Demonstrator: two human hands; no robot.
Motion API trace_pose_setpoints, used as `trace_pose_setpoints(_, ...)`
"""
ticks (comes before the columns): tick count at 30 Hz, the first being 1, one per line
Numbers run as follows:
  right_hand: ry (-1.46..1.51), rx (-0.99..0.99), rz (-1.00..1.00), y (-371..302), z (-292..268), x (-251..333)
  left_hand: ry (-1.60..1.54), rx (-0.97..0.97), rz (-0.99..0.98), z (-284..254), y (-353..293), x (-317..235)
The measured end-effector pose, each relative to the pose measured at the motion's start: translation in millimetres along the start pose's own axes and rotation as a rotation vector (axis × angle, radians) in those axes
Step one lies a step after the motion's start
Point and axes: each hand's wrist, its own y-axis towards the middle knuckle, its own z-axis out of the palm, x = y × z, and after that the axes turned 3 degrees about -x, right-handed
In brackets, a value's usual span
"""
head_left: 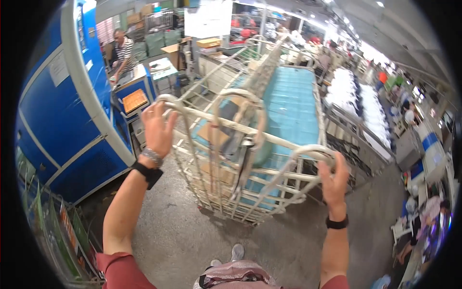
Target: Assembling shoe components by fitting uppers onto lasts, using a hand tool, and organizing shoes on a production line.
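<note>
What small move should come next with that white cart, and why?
Perhaps ease the cart gently forward: the left hand and right hand are both on its curved bars, and the person's shoes stand behind its near end.

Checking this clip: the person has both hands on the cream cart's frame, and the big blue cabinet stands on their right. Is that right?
Not quite: the blue cabinet stands on the person's left, as the head view shows. The left hand and right hand are indeed on the cream cart.
</note>
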Motion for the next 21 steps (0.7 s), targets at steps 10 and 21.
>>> trace_pose_setpoints(10,0.080,-0.227,0.069,37,32,-79,-0.509,0.081,0.017,99,59,67)
trace_pose_setpoints(21,-0.203,-0.531,0.078,53,114,-67,-0.688,-0.221,0.030,163,114,112)
